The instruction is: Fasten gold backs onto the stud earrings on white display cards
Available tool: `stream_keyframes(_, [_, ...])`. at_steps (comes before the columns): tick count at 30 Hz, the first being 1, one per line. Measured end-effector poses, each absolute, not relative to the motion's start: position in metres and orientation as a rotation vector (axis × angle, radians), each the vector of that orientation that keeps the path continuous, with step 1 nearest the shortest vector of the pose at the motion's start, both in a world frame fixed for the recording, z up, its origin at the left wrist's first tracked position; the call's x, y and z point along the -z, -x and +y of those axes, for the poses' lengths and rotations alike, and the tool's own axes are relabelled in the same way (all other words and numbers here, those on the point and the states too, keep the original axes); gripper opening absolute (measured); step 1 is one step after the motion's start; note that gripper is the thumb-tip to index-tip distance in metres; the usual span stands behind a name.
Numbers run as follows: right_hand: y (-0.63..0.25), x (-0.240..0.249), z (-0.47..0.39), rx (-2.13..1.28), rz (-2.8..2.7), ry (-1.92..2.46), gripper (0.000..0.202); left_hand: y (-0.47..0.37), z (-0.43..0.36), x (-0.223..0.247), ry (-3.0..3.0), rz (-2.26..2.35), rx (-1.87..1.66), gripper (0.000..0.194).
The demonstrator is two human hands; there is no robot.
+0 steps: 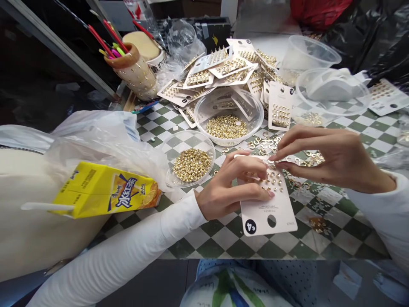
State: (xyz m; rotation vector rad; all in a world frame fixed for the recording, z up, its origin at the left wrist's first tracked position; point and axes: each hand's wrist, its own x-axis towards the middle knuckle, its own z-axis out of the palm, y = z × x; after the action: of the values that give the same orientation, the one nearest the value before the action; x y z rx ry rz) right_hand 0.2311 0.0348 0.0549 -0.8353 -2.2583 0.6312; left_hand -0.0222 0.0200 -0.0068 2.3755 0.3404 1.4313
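A white card [268, 213] with rows of small gold studs and a round hole lies tilted over the checkered table near its front edge. My left hand [234, 183] grips the card from its left side, fingers bent across the studs. Over the card's top right corner, my right hand [319, 155] has its thumb and forefinger pinched together; whatever is between them is too small to make out. Loose gold hook-shaped pieces [265, 143] are scattered behind the card. Two clear tubs, one round [228, 128] and one shallower [193, 166], hold small gold parts.
Filled cards [223, 66] are piled behind the tubs. At the left lie a yellow drink carton [108, 189] and a plastic bag [96, 132]. A pen cup [136, 74] stands at the back left. Clear containers [309, 55] stand at the back right.
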Motion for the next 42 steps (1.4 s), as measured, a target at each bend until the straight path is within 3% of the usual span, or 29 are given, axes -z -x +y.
stream_keyframes(13, [-0.222, -0.052, 0.033, -0.593, -2.27, 0.731, 0.014, 0.025, 0.021, 0.003, -2.516, 0.3, -1.341, 0.009])
stream_keyframes(19, [-0.224, -0.053, 0.032, -0.679, -2.228, 0.817, 0.017, 0.026, 0.021, 0.003, -2.545, 0.326, -1.34, 0.009])
stream_keyframes(26, [-0.223, -0.057, 0.03, -0.724, -2.221, 0.995, 0.006, 0.025, 0.02, 0.002, -2.564, 0.351, -1.354, 0.006])
stream_keyframes(34, [-0.216, -0.048, 0.026, -1.109, -1.882, 1.153, 0.005, 0.021, 0.021, 0.009, -2.564, 0.445, -1.393, 0.009])
stream_keyframes(38, [-0.212, -0.045, 0.023, -1.064, -1.833, 1.145, 0.005, 0.017, 0.022, 0.011, -2.497, 0.657, -1.405, 0.025])
stream_keyframes(42, [-0.206, -0.044, 0.015, -0.804, -1.924, 1.103, 0.01, 0.014, 0.022, 0.012, -2.477, 0.833, -1.34, 0.038])
